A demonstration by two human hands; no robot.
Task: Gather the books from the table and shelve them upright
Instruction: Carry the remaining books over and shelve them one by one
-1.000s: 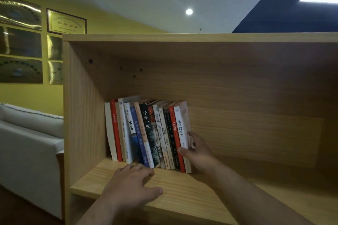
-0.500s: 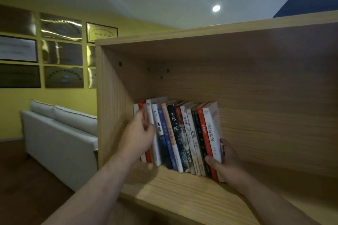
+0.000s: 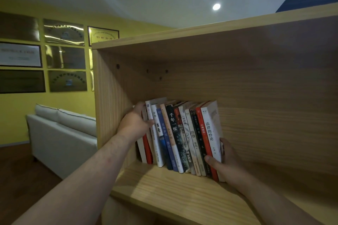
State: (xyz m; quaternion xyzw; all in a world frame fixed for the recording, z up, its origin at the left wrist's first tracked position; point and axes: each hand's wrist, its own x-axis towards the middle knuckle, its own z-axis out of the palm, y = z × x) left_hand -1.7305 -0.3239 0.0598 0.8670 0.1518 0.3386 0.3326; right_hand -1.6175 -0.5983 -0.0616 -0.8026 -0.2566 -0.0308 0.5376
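A row of several books [image 3: 181,137] stands on the wooden shelf board [image 3: 164,186], near the left side panel, leaning slightly left. My left hand [image 3: 135,121] grips the upper part of the leftmost books, fingers over their top edges and thumb on the spines. At the row's right end my right hand [image 3: 224,162] holds the white book [image 3: 210,133] low down, thumb on its spine and fingers behind its cover. The table is not in view.
The shelf compartment [image 3: 265,106] extends to the right of the books as bare wood. A white sofa [image 3: 60,135] stands left of the bookcase against a yellow wall with framed plaques [image 3: 64,56]. Dark floor lies below.
My left hand rose from the shelf board to the leftmost books and now grips their tops. My right hand stays at the row's right end. The view shifted left.
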